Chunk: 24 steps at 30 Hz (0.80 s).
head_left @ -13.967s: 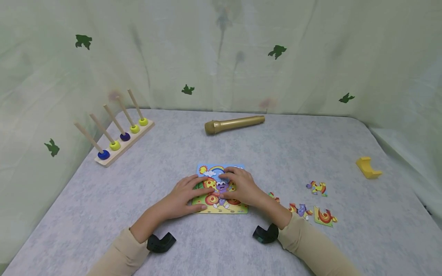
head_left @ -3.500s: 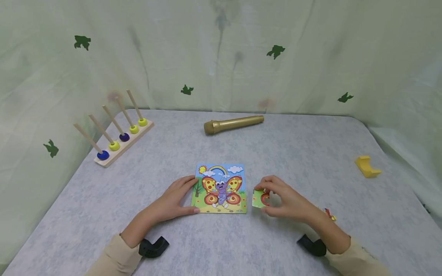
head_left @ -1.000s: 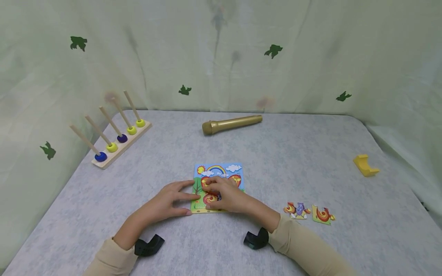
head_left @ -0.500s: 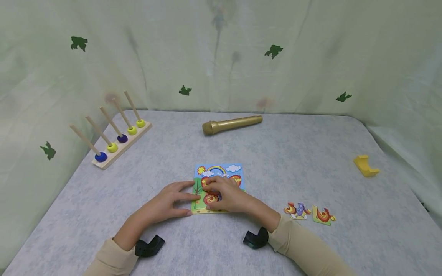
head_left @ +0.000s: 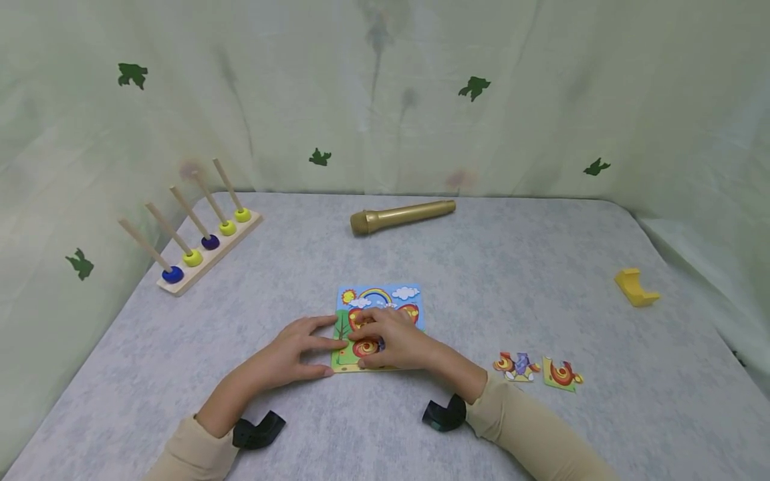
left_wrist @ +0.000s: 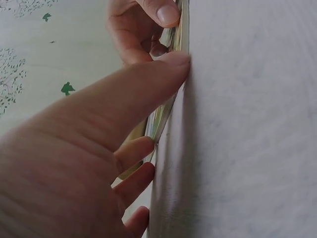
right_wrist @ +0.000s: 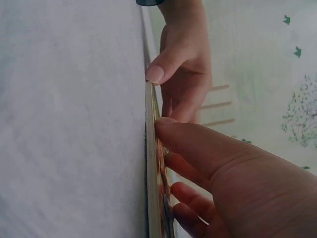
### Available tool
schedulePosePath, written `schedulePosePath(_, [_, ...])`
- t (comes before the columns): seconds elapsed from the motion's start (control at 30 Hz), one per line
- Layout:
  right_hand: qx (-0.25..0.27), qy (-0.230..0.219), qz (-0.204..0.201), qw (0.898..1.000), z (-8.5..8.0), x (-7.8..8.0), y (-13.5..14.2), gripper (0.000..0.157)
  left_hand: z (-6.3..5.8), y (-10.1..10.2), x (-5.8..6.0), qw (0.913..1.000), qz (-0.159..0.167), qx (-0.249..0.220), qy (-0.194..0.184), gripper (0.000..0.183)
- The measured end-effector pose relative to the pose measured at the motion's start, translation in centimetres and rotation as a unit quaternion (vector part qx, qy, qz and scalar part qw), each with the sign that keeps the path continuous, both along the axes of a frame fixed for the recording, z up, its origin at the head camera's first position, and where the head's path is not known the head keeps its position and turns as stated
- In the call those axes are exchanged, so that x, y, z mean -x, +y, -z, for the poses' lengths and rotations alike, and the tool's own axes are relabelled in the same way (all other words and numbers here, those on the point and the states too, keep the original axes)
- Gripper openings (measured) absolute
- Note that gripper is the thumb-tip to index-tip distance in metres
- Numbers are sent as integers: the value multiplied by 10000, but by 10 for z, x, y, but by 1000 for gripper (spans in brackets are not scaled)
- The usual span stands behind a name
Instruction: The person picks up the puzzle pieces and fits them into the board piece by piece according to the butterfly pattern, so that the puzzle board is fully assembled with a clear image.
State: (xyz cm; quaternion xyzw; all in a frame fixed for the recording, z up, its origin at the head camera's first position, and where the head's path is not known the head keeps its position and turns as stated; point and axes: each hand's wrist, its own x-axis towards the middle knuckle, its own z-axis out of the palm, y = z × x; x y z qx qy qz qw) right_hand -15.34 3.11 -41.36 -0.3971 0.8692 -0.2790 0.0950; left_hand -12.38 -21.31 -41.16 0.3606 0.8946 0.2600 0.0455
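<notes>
A square butterfly puzzle board lies flat in front of me, its top showing a sun, a rainbow and clouds. My right hand reaches across its lower part, thumb and fingers spanning a puzzle piece with a red swirl at the lower left. My left hand touches the board's left side with extended fingers, its thumb at the lower left corner. From the left wrist, the board appears edge-on beyond the left thumb. In the right wrist view, the right thumb rests at the board's upper face. Much of the butterfly is hidden.
Two loose puzzle pieces lie right of the board: one with purple and swirls, one corner piece. A gold toy microphone lies at the back. A wooden peg stand with rings is at left, a yellow curved block at right.
Since 3.5 seconds ago, my right hand has carried a puzzle piece leftward from beside the board onto its lower left. Over the last second both hands barely move.
</notes>
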Motion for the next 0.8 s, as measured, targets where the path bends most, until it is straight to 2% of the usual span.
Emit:
schedulePosePath(0.1, [-16,56,-35,10000,0,-1,-1,41,0,-1,0,10000,-27,-40,-28,42])
schedulePosePath(0.37, [54,10,-17,10000,1,-1,-1,44,2,-2,0,9998,-134,-88,-144,44])
schedulePosePath(0.5, [164,-423,-35,9990,-1,0,1,49,4,-2,0,9998,-124,-150,-44,44])
schedulePosePath(0.63, [674,-1106,-75,9915,-12,1,7,54,6,-2,0,9997,-110,-198,75,41])
schedulePosePath(0.7, [955,-1225,-108,9878,-19,1,13,56,6,-1,0,9997,-103,-190,87,42])
schedulePosePath(0.8, [1228,-1136,14,9859,-31,-1,25,58,5,-1,1,9998,-70,-188,74,43])
